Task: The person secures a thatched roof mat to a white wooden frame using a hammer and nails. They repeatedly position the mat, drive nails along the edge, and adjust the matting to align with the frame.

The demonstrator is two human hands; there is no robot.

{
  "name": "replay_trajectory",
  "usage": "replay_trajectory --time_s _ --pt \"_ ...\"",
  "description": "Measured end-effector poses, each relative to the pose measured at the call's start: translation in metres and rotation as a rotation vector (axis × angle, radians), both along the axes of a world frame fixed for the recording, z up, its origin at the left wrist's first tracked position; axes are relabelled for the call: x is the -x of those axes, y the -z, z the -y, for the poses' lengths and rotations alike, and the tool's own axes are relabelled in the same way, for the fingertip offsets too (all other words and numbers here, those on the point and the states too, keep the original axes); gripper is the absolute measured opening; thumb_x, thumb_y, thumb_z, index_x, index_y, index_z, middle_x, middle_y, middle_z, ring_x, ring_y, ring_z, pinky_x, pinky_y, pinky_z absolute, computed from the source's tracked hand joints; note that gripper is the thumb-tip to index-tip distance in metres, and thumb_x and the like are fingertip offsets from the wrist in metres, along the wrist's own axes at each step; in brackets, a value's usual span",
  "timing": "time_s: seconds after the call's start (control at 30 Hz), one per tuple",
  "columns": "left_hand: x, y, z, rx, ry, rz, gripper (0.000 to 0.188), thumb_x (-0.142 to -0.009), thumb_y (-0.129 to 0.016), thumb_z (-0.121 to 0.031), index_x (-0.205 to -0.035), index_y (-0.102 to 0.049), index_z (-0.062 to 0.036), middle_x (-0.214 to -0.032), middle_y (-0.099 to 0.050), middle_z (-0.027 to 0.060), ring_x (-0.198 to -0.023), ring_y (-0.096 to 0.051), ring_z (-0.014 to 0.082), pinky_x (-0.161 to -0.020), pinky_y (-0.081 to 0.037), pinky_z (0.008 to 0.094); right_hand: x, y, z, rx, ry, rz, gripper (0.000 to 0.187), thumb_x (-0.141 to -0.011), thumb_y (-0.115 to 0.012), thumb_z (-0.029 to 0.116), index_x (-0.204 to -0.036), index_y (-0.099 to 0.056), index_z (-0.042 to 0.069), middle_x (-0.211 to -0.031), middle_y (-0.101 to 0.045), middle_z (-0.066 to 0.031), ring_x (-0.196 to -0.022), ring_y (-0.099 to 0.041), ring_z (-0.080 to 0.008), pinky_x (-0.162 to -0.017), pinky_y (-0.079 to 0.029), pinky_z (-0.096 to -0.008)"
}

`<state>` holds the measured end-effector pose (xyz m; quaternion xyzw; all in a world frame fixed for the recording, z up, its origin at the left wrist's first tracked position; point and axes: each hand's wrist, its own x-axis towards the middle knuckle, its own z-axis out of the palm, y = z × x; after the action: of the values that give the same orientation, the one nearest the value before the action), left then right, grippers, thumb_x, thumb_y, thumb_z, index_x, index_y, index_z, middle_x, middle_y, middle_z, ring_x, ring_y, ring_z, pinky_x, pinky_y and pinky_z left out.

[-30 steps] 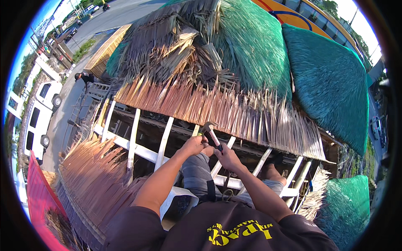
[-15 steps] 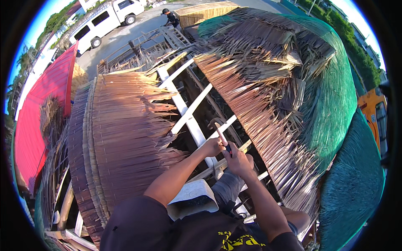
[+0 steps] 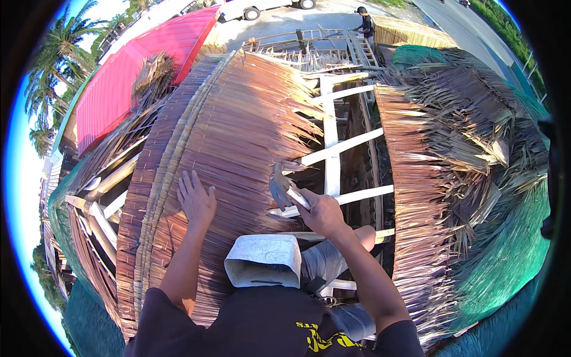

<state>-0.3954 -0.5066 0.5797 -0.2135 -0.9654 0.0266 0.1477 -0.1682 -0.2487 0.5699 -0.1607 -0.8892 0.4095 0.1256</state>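
Note:
My right hand (image 3: 323, 213) is wrapped round the handle of a claw hammer (image 3: 278, 185). The metal head hangs over the ragged edge of the brown thatch panel (image 3: 238, 137), to the left of that hand. Farther left, my left hand (image 3: 198, 202) lies with fingers spread on or just over the same panel, close to a ridge of overlapping thatch strips (image 3: 172, 163). No tool shows in it. A white open-mouthed container (image 3: 264, 253) rests by my lap, and little of its inside can be made out.
Pale wooden battens (image 3: 345, 146) cross an open gap in the roof, beside my bent knee. Right of it lies more thatch (image 3: 407, 178) with green netting (image 3: 511, 256). A red roof (image 3: 128, 83) stands at the left. Far off, another person (image 3: 364, 27) stands near a ladder-like frame (image 3: 361, 50).
My left hand has left the hammer and moved left onto the thatch, fingers spreading. The right hand keeps the hammer, its head now pointing left. My view has turned to the left.

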Motion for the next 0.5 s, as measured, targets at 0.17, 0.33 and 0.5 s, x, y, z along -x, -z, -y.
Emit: replay_trajectory --time_s 0.17,0.33,0.5 --pt "0.005 0.026 0.011 0.21 -0.055 -0.06 0.072 -0.099 -0.051 -0.044 -0.158 -0.029 -0.0095 -0.167 -0.016 0.0192 -0.155 -0.008 0.038 -0.121 -0.01 0.0591 -0.007 0.0 -0.015 -0.088 -0.225 -0.023 0.04 -0.085 -0.069 0.023 -0.124 -0.066 0.016 -0.081 -0.07 -0.0175 -0.076 -0.068 -0.0385 -0.07 -0.054 -0.0501" --pt "0.017 0.035 0.02 0.251 -0.073 -0.035 0.072 -0.1 -0.045 -0.048 -0.159 -0.027 -0.01 -0.168 -0.012 0.0186 -0.155 -0.006 0.0381 -0.122 -0.008 0.0592 0.033 -0.01 0.005 -0.055 -0.32 0.055 0.043 -0.081 -0.073 0.021 -0.123 -0.067 0.015 -0.084 -0.071 -0.0163 -0.079 -0.068 -0.0388 -0.071 -0.054 -0.0487" --pt "0.029 0.045 0.023 0.282 -0.088 0.017 0.073 -0.102 -0.041 -0.05 -0.161 -0.023 -0.0121 -0.168 -0.01 0.0183 -0.155 -0.004 0.0383 -0.121 -0.006 0.0602 0.078 -0.017 0.046 -0.089 -0.419 0.088 0.043 -0.083 -0.071 0.026 -0.124 -0.065 0.016 -0.085 -0.072 -0.0164 -0.08 -0.069 -0.0387 -0.072 -0.054 -0.0494"
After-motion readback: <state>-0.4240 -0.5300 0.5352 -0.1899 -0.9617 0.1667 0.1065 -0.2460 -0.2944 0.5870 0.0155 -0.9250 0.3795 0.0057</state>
